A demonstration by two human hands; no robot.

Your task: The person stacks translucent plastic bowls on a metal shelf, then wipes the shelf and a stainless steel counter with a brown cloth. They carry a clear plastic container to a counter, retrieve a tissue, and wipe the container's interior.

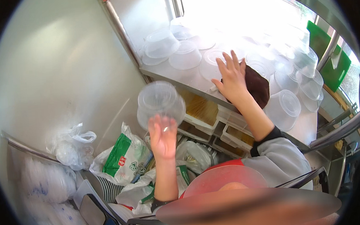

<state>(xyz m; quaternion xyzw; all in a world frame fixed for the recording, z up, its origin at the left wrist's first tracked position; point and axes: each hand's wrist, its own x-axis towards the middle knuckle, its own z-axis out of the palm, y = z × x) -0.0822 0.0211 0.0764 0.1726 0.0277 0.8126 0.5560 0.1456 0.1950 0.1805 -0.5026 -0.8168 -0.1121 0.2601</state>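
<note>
My left hand [163,141] holds a translucent round plastic container [158,98] in the air, left of the counter's front edge. Its fingers show blurred through the plastic. Over the metal counter [193,82], my right hand [232,78] is spread with its fingers apart. A dark brown cloth [257,87] lies under and beside that hand; whether the palm presses on it is hard to tell. Beyond the fingertips sits an upturned plastic container [211,62]. Another upturned container [283,109] stands right of the cloth near the front edge.
More translucent containers [185,55] crowd the counter, some stacked; glare hides the far ones. Below are white drawers [199,117] holding thin yellowish strands. Plastic bags [121,156], stacked plates [105,188] and a phone-like device [96,215] are at lower left. A green board [329,55] stands at right.
</note>
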